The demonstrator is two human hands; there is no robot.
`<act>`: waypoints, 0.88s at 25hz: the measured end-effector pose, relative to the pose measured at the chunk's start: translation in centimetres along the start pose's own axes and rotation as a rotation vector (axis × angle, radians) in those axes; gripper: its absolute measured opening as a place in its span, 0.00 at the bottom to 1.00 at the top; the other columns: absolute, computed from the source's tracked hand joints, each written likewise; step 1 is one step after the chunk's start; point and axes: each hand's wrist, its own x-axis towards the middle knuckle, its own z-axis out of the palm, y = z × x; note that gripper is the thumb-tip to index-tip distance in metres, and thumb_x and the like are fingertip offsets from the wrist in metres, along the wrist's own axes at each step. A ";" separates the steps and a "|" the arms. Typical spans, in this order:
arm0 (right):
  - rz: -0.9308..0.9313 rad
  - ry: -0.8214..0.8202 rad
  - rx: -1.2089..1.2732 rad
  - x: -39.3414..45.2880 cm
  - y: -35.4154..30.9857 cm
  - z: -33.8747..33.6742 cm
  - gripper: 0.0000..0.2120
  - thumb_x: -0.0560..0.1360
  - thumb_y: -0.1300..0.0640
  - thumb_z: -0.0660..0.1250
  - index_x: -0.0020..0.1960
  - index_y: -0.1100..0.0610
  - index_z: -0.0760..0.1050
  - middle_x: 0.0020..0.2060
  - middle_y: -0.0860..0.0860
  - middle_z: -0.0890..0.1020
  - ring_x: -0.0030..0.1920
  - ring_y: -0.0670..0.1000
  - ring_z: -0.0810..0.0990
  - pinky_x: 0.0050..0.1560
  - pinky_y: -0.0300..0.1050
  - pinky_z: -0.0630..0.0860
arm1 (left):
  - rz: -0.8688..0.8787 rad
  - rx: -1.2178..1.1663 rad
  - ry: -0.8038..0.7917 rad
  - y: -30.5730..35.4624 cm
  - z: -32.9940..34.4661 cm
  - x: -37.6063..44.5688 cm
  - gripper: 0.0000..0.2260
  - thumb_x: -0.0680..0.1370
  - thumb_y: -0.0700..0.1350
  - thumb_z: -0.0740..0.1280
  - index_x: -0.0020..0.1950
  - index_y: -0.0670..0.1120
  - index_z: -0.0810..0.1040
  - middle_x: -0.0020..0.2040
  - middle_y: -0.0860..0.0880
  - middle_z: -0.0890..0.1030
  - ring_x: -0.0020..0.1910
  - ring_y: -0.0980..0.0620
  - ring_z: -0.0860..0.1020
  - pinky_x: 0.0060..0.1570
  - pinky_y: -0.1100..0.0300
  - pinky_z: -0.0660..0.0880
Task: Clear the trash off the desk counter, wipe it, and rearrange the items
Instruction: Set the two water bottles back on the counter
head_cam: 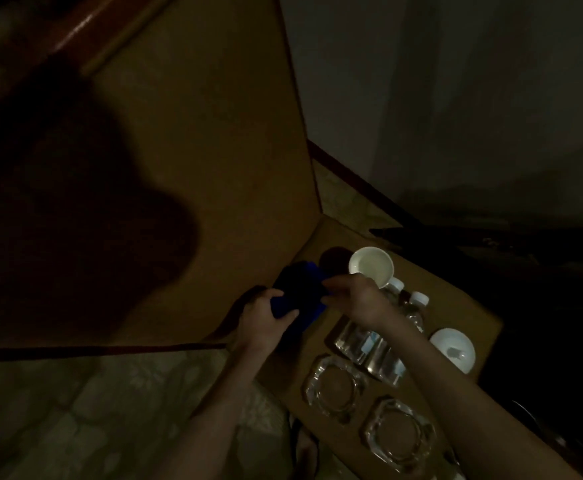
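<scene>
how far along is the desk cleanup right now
Looks done: no trash shows on the counter; two glass ashtrays, two water bottles and two white cups sit there. In hand: both hands, left and right, hold a blue cloth at the counter's corner. Left: wiping, then tidying the items.

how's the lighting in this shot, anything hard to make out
Head view: very dim and warm-toned, with a large dark shadow across the upper left; the right side falls to near black. The blue cloth held between the left hand and right hand loses its folds in the gloom. The white cup and glass ashtrays catch faint light. Straight edges bow from the wide-angle lens.
</scene>
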 end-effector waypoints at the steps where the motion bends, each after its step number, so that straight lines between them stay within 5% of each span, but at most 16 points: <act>1: 0.031 0.033 0.099 -1.2 0.3 -0.4 0.18 0.74 0.58 0.70 0.63 0.61 0.76 0.58 0.55 0.81 0.57 0.51 0.79 0.53 0.38 0.73 | 0.037 -0.019 0.001 1.1 -0.3 -0.5 0.21 0.74 0.53 0.72 0.64 0.48 0.75 0.62 0.48 0.77 0.62 0.49 0.75 0.52 0.57 0.74; 6: 0.183 0.164 0.311 -6.3 3.4 -1.9 0.04 0.76 0.59 0.67 0.48 0.60 0.77 0.41 0.49 0.81 0.41 0.45 0.79 0.41 0.36 0.72 | 0.104 -0.042 -0.175 6.5 1.2 -2.3 0.21 0.73 0.53 0.73 0.61 0.46 0.76 0.61 0.50 0.78 0.59 0.52 0.76 0.57 0.57 0.75; 11: 0.431 0.262 0.460 -8.5 9.5 -1.0 0.08 0.76 0.54 0.68 0.48 0.59 0.79 0.42 0.53 0.83 0.44 0.51 0.81 0.39 0.40 0.74 | 0.044 0.033 -0.326 8.9 6.5 -2.1 0.20 0.72 0.51 0.74 0.61 0.47 0.76 0.59 0.50 0.79 0.60 0.50 0.76 0.57 0.56 0.74; 15: 0.604 0.241 0.412 -8.7 13.1 0.7 0.11 0.77 0.50 0.64 0.44 0.57 0.78 0.33 0.47 0.80 0.33 0.43 0.78 0.27 0.32 0.67 | 0.005 0.020 -0.359 8.9 9.9 -1.2 0.24 0.70 0.53 0.75 0.63 0.48 0.74 0.59 0.49 0.79 0.60 0.49 0.77 0.60 0.49 0.74; 22: 0.623 0.295 0.620 -6.3 15.1 2.8 0.20 0.73 0.47 0.70 0.58 0.58 0.74 0.50 0.51 0.82 0.50 0.51 0.80 0.47 0.44 0.75 | -0.015 0.001 -0.367 8.9 12.7 0.8 0.26 0.69 0.49 0.76 0.65 0.48 0.73 0.61 0.47 0.79 0.62 0.47 0.76 0.62 0.49 0.74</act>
